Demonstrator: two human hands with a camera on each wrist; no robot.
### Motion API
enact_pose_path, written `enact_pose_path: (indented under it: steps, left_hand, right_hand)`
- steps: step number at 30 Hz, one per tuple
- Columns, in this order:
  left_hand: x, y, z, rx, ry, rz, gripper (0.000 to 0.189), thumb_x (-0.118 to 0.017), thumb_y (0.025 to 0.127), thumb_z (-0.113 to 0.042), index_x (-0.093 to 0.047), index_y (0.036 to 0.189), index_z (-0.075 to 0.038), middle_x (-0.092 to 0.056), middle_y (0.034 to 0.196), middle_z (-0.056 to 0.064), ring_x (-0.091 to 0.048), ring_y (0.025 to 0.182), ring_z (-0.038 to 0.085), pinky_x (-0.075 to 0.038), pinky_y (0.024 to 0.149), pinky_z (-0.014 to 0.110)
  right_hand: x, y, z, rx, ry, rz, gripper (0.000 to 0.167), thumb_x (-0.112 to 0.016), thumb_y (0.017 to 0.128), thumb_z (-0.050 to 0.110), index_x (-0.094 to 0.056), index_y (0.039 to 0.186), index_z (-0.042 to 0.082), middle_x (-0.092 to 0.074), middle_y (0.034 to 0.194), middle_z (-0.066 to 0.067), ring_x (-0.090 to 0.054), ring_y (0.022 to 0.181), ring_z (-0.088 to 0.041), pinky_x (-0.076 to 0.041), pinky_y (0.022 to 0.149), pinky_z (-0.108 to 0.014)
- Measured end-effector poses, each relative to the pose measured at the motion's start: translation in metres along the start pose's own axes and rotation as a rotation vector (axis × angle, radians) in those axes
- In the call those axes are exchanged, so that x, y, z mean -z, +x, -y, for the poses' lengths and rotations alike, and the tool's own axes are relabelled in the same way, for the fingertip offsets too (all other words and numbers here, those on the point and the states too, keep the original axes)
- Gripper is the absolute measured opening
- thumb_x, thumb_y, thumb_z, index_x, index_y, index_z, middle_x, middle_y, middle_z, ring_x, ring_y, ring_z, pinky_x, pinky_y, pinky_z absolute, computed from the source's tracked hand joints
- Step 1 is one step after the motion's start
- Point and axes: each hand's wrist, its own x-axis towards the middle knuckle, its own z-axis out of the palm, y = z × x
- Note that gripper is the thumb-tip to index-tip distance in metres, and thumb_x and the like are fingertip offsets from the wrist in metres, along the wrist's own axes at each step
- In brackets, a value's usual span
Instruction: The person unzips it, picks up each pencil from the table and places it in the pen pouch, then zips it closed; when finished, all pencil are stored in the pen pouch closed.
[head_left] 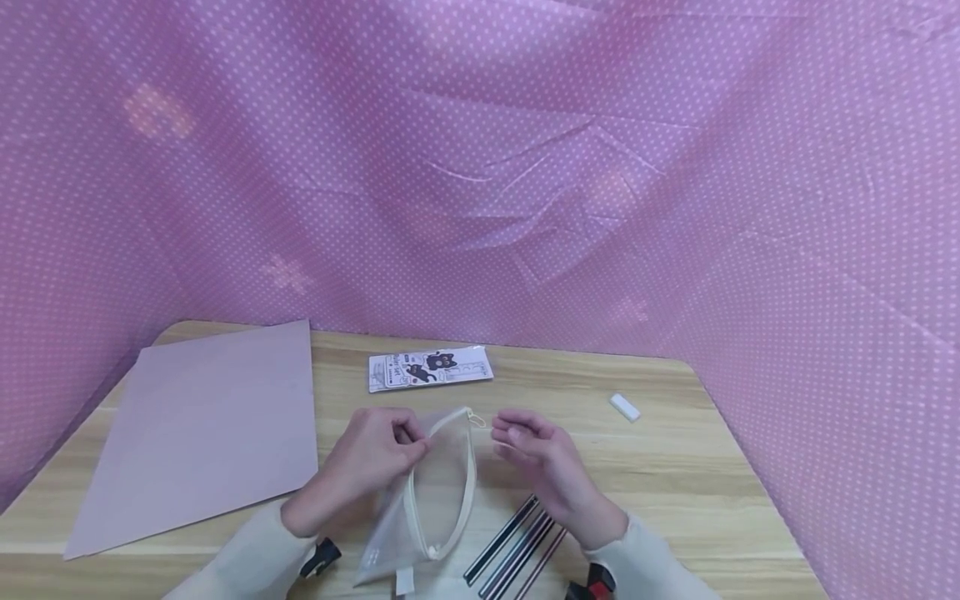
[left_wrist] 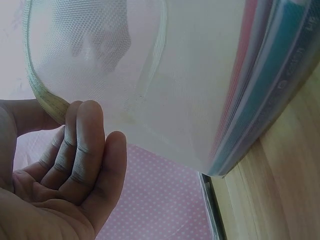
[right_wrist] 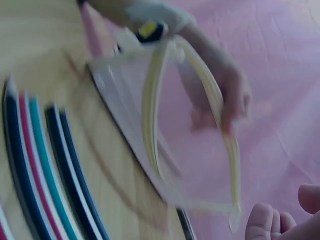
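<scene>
Hands (head_left: 378,448): left on pouch (head_left: 392,535) edge, right clear.

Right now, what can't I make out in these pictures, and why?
Small print on the cat-print packet: head view, too small.
Full lettering on a dark pencil: left wrist view, veiled by the mesh bag.
Lower ends of the striped pencils: right wrist view, cut off by the bottom edge.
Fingertips of the left hand: right wrist view, blurred.
Much of the right hand: right wrist view, cut off.
</scene>
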Motion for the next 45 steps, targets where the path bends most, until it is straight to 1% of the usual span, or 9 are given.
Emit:
enact_pose_path:
  steps: [4, 7, 10, 15, 18, 23, 31, 37, 45]
  left_hand:
    - [0.001, -0.001, -0.001, 0.016, -0.008, -0.007, 0.009, -0.078, 0.083, -0.014, -0.071, 0.077, -0.018, -0.067, 0.067, -0.004, -0.060, 0.058, 0.012, -0.051, 0.050, 0.025]
    - [0.002, -0.001, -0.001, 0.023, -0.012, -0.012, 0.008, -0.078, 0.082, -0.013, -0.072, 0.078, -0.017, -0.067, 0.067, -0.004, -0.060, 0.057, 0.012, -0.051, 0.049, 0.025]
    - [0.002, -0.001, -0.001, 0.017, -0.007, -0.015, 0.009, -0.078, 0.082, -0.013, -0.072, 0.077, -0.017, -0.067, 0.066, -0.004, -0.060, 0.057, 0.012, -0.050, 0.049, 0.024]
    - [0.002, 0.000, 0.000, 0.000, -0.003, -0.013, 0.008, -0.078, 0.082, -0.013, -0.072, 0.077, -0.016, -0.067, 0.066, -0.004, -0.060, 0.058, 0.012, -0.050, 0.050, 0.023]
    - [0.001, 0.000, 0.001, -0.008, -0.012, -0.001, 0.007, -0.078, 0.083, -0.013, -0.072, 0.078, -0.015, -0.067, 0.066, -0.004, -0.060, 0.058, 0.012, -0.051, 0.050, 0.023]
    - [0.000, 0.000, 0.001, -0.009, -0.014, 0.009, 0.009, -0.078, 0.083, -0.015, -0.071, 0.076, -0.016, -0.067, 0.066, -0.004, -0.061, 0.057, 0.011, -0.051, 0.050, 0.023]
    - [-0.002, 0.000, 0.001, -0.011, -0.008, 0.004, 0.011, -0.079, 0.082, -0.017, -0.070, 0.076, -0.018, -0.067, 0.065, -0.005, -0.060, 0.057, 0.012, -0.050, 0.050, 0.023]
    - [-0.002, 0.000, 0.002, -0.021, -0.008, 0.010, 0.011, -0.079, 0.083, -0.017, -0.070, 0.076, -0.018, -0.067, 0.065, -0.005, -0.060, 0.056, 0.011, -0.050, 0.051, 0.023]
    - [-0.001, -0.001, 0.000, -0.012, -0.007, 0.010, 0.010, -0.078, 0.083, -0.014, -0.071, 0.076, -0.017, -0.067, 0.065, -0.005, -0.060, 0.056, 0.012, -0.049, 0.051, 0.022]
  right_hand:
    - [0.021, -0.001, 0.004, 0.051, -0.063, -0.078, 0.041, -0.057, 0.097, 0.002, -0.048, 0.136, -0.009, -0.067, 0.116, -0.003, -0.067, 0.108, -0.015, -0.056, 0.100, -0.029]
    - [0.034, 0.000, 0.006, 0.032, -0.189, -0.081, 0.044, -0.059, 0.096, 0.002, -0.046, 0.136, -0.011, -0.064, 0.119, -0.009, -0.065, 0.109, -0.016, -0.056, 0.098, -0.026]
    - [0.047, 0.001, 0.006, -0.007, -0.436, 0.017, 0.040, -0.062, 0.094, 0.003, -0.052, 0.131, -0.010, -0.064, 0.120, -0.017, -0.065, 0.108, -0.019, -0.055, 0.096, -0.024]
    - [0.061, 0.004, 0.003, -0.017, -0.801, 0.291, 0.026, -0.068, 0.090, 0.004, -0.065, 0.116, 0.001, -0.068, 0.112, -0.022, -0.066, 0.100, -0.020, -0.055, 0.087, -0.021]
    - [0.063, 0.008, -0.002, -0.011, -0.869, 0.410, 0.028, -0.070, 0.087, 0.002, -0.067, 0.115, 0.006, -0.070, 0.111, -0.018, -0.067, 0.098, -0.020, -0.055, 0.087, -0.022]
    - [0.058, 0.008, -0.009, 0.031, -0.972, 0.522, 0.034, -0.075, 0.084, 0.003, -0.069, 0.117, 0.012, -0.073, 0.112, -0.007, -0.069, 0.100, -0.017, -0.057, 0.091, -0.025]
    - [0.048, 0.007, -0.018, 0.098, -1.156, 0.625, 0.037, -0.078, 0.079, -0.001, -0.072, 0.107, 0.022, -0.074, 0.102, 0.010, -0.066, 0.093, -0.002, -0.056, 0.087, -0.020]
    - [0.043, 0.006, -0.020, 0.163, -1.288, 0.700, 0.042, -0.075, 0.077, -0.006, -0.071, 0.105, 0.024, -0.071, 0.096, 0.014, -0.062, 0.086, 0.006, -0.053, 0.080, -0.014]
    - [0.040, 0.008, -0.020, 0.245, -1.342, 0.776, 0.041, -0.069, 0.075, -0.011, -0.073, 0.100, 0.022, -0.067, 0.088, 0.011, -0.057, 0.082, 0.007, -0.051, 0.076, -0.011]
